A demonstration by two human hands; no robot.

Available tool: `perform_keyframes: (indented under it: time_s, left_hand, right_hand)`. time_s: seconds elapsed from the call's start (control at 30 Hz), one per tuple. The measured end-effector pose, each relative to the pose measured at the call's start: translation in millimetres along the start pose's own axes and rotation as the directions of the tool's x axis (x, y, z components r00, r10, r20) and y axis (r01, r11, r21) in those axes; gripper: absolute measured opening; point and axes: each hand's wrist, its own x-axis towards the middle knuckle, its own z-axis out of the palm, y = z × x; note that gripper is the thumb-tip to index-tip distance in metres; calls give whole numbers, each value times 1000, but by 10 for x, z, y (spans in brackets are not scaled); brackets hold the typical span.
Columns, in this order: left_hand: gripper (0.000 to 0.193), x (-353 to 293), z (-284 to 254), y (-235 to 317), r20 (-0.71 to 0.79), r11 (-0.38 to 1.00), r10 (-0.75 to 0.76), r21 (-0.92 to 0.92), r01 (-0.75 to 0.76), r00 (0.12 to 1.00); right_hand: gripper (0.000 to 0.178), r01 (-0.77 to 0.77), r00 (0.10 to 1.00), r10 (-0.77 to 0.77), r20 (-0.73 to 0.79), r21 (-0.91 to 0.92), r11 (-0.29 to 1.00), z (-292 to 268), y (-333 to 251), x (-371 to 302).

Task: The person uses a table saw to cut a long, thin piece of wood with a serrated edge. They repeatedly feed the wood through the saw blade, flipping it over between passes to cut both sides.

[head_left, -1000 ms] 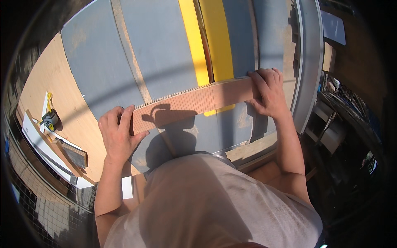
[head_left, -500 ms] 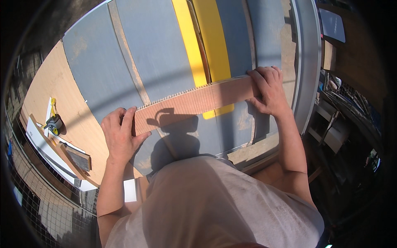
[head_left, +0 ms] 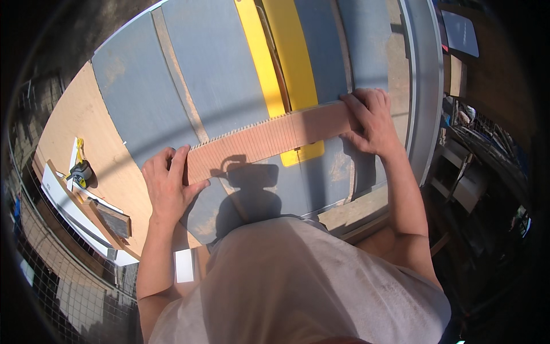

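A long, narrow wooden board [head_left: 246,146] lies crosswise over the saw table [head_left: 217,63]. Many close, parallel saw cuts run across its left and middle stretch, giving its far edge a comb-like look; the right stretch looks uncut. My left hand [head_left: 167,178] grips the left end, thumb on the near side and fingers at the far edge. At the other end, my right hand [head_left: 371,123] clasps the board the same way. The board crosses the yellow insert plate [head_left: 295,51], whose dark slot [head_left: 274,54] meets the board's far edge. No blade can be made out.
On a plywood panel [head_left: 74,109] at the left rest a tape measure [head_left: 81,174] and a small framed wood piece [head_left: 112,219]. A metal rail [head_left: 427,97] runs along the right side of the saw table. Offcuts and clutter [head_left: 464,166] stand beyond it.
The shadow of my head has slid nearer to me, mostly off the board. The view has shifted slightly. Both hands keep their hold on the board, which lies almost where it was.
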Motion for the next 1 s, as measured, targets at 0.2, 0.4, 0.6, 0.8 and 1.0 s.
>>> perform_keyframes:
  time_s: [0.2, 0.4, 0.6, 0.8, 1.0]
  left_hand:
    - [95, 107, -87, 73, 19, 1000, 0, -6, 0, 1000]
    - [93, 300, 39, 442, -87, 997, 65, -37, -68, 994]
    - [87, 325, 122, 474, -120, 996, 87, 19, -86, 989]
    - [84, 392, 121, 429, -111, 995, 93, 33, -90, 989]
    - [82, 382, 124, 438, -122, 997, 73, 21, -71, 990]
  right_hand:
    - [78, -40, 999, 40, 9, -6, 999, -53, -45, 11]
    - [84, 5, 997, -5, -78, -8, 1000, -4, -241, 22]
    - [83, 3, 991, -3, -134, 6, 1000, 153, -230, 53]
    - [81, 16, 986, -15, -168, 5, 1000, 171, -206, 85]
    - [78, 51, 987, -51, -156, -7, 999, 78, -165, 114]
